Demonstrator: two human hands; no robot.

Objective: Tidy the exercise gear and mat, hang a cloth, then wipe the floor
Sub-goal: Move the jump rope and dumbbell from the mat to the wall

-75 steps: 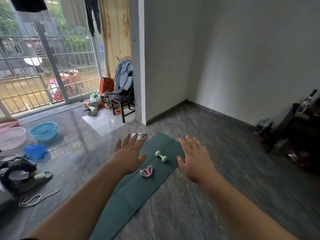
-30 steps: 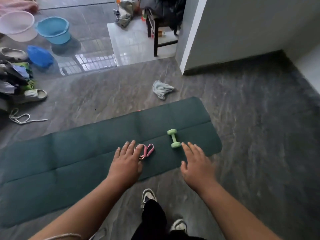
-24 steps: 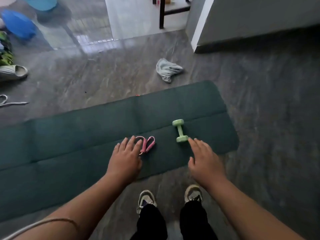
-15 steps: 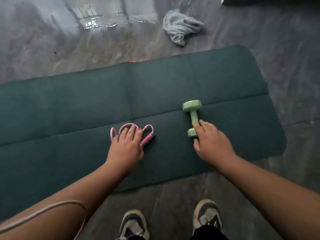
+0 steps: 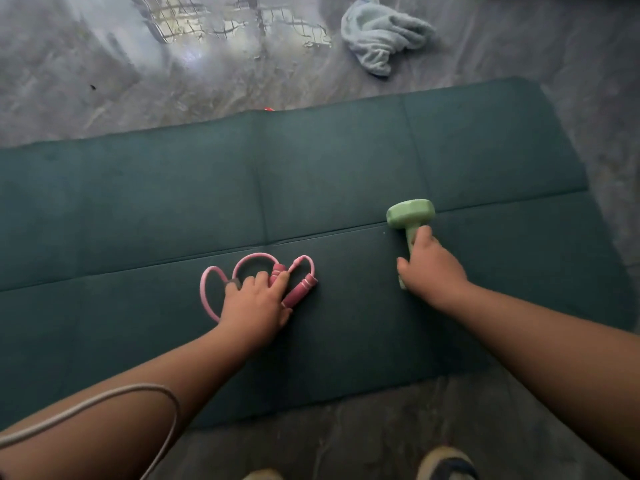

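A dark green exercise mat (image 5: 311, 174) lies flat on the grey floor. A pink skipping rope (image 5: 298, 289) sits coiled on its near half, and my left hand (image 5: 254, 304) rests on top of it with the fingers curled over the loops and handles. To the right a light green dumbbell (image 5: 410, 214) lies on the mat; my right hand (image 5: 431, 268) grips its handle, hiding the near end. A crumpled pale blue cloth (image 5: 379, 32) lies on the floor beyond the mat's far edge.
Glossy grey stone floor (image 5: 104, 71) surrounds the mat. My two shoes (image 5: 446, 464) stand at the near edge of the mat. A pale cable (image 5: 104, 400) loops over my left forearm.
I have bent lower, so the mat fills the view. My right hand has closed round the dumbbell handle, and my left hand has settled onto the pink rope.
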